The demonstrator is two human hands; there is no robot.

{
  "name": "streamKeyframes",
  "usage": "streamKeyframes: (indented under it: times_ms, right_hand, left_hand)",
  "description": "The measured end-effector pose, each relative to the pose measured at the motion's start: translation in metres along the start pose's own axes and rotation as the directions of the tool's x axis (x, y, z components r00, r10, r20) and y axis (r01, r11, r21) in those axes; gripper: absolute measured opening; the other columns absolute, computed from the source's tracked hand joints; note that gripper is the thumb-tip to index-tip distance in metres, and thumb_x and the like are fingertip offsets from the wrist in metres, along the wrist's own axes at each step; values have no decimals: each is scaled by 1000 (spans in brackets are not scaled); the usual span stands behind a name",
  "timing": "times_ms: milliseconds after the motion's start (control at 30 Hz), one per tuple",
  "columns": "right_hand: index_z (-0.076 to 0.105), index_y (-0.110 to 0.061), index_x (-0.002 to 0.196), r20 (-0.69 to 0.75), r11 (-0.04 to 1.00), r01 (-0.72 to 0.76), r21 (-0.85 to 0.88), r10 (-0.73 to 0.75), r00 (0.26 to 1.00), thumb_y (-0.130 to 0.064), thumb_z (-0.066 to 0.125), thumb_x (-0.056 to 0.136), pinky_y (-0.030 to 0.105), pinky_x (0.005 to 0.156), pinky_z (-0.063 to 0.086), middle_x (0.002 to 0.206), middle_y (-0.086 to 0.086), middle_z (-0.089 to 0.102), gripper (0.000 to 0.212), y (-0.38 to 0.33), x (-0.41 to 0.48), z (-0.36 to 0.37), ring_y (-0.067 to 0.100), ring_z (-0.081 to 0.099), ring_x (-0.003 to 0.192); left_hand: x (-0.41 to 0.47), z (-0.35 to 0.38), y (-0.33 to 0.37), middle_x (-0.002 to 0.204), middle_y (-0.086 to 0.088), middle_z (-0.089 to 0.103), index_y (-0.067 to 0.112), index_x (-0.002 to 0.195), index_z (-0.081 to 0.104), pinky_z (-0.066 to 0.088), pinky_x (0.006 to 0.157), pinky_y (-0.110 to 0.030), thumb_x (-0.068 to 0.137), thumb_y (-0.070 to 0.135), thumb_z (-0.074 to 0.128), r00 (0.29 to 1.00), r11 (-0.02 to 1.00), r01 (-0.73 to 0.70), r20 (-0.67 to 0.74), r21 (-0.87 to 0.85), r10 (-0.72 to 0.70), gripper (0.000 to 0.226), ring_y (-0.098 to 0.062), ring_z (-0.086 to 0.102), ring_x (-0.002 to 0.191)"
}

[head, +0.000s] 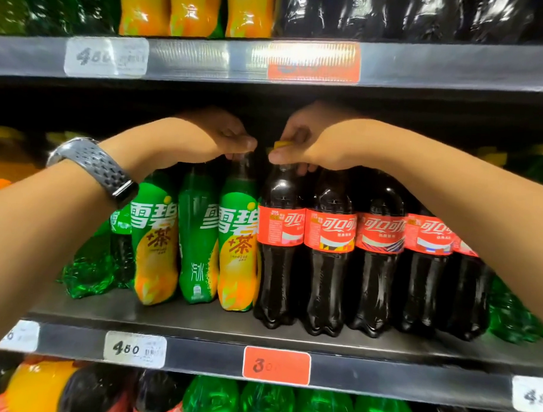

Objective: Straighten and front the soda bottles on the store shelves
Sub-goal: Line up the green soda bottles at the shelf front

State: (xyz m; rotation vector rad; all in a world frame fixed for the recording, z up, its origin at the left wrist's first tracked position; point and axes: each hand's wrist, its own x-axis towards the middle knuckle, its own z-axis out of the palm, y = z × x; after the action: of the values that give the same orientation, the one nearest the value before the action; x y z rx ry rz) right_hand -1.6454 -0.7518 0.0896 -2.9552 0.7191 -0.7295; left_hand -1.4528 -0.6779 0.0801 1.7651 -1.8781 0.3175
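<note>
Your left hand (211, 137) curled its fingers down over the hidden cap of the glossy green-and-yellow plastic bottle (237, 254). Your right hand (310, 139) pinched the small yellow cap (283, 144) of the red-labelled dark cola bottle (278, 268) with its smooth, waisted body. Both bottles stood touching, upright, on the dark flat shelf (196, 321).

Tea sodas (237, 257) left of colas (328, 270)
</note>
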Motion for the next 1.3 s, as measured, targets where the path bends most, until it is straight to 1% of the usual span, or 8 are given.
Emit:
streamKeyframes:
  times_ms: [167, 300, 467, 600, 767, 867, 1000, 1300]
  right_hand:
    - [63, -19, 97, 3, 997, -41, 68, 41, 999, -58, 64, 79, 44, 78, 57, 79, 3, 73, 43, 5, 0, 3, 20, 70, 74]
    - [57, -22, 120, 68, 981, -1, 194, -12, 998, -37, 63, 87, 44, 83, 56, 102, -2, 70, 37, 5, -8, 0, 14, 68, 89]
    - [65, -23, 100, 69, 995, -54, 89, 48, 996, -44, 64, 84, 59, 80, 52, 90, 1, 73, 26, -2, -6, -1, 21, 69, 85]
    - [65, -22, 95, 40, 993, -102, 58, 99, 994, -51, 66, 79, 56, 78, 55, 83, 0, 73, 33, -7, -3, 2, 17, 70, 78]
    - [63, -12, 99, 14, 990, -86, 115, 85, 996, -43, 65, 84, 41, 73, 57, 83, 4, 72, 35, -7, -1, 6, 13, 70, 74]
    - [60, -14, 111, 33, 979, -68, 192, 63, 997, -39, 62, 87, 27, 68, 55, 95, 4, 71, 35, -4, -5, 4, 9, 69, 78]
    - [57, -15, 125, 72, 961, -46, 273, 27, 997, -24, 60, 90, 28, 75, 55, 108, 5, 69, 35, -1, -6, -1, 17, 67, 94]
    - [64, -12, 113, 38, 973, -14, 232, 5, 999, -25, 62, 90, 26, 70, 57, 94, 3, 72, 27, 4, -1, 1, 13, 69, 84]
  left_hand:
    - [0, -4, -9, 93, 0, 72, 18, 99, 70, 48, 78, -27, 91, 38, 60, 1000, 993, -21, 12, -115, 22, 24, -18, 66, 89]
    - [4, -6, -16, 95, -1, 73, 17, 103, 70, 48, 84, -26, 92, 29, 60, 993, 979, -85, 66, -183, 99, 19, -18, 67, 94]
    - [10, -6, -24, 93, -5, 74, 15, 103, 71, 46, 69, -9, 92, 27, 60, 986, 967, -137, 64, -216, 154, 19, -6, 66, 79]
    - [12, -6, -28, 94, -2, 74, 18, 103, 71, 44, 67, -6, 92, 30, 59, 986, 967, -135, 63, -216, 152, 19, -3, 64, 77]
    - [8, -11, -34, 108, 7, 69, 24, 112, 67, 46, 92, -30, 91, 41, 58, 983, 985, -164, 70, -58, 168, 29, -14, 62, 99]
    - [5, -17, -45, 105, 4, 67, 24, 110, 65, 46, 87, -31, 90, 44, 55, 986, 981, -168, 28, 100, 166, 30, -17, 61, 94]
    - [3, -21, -58, 91, 0, 67, 23, 98, 68, 51, 82, -39, 86, 55, 54, 995, 954, -100, 4, 283, 103, 37, -22, 61, 83]
    - [4, -17, -70, 61, 1, 71, 14, 70, 71, 49, 58, -29, 82, 54, 62, 1000, 999, -13, -24, 42, 14, 43, -15, 69, 62]
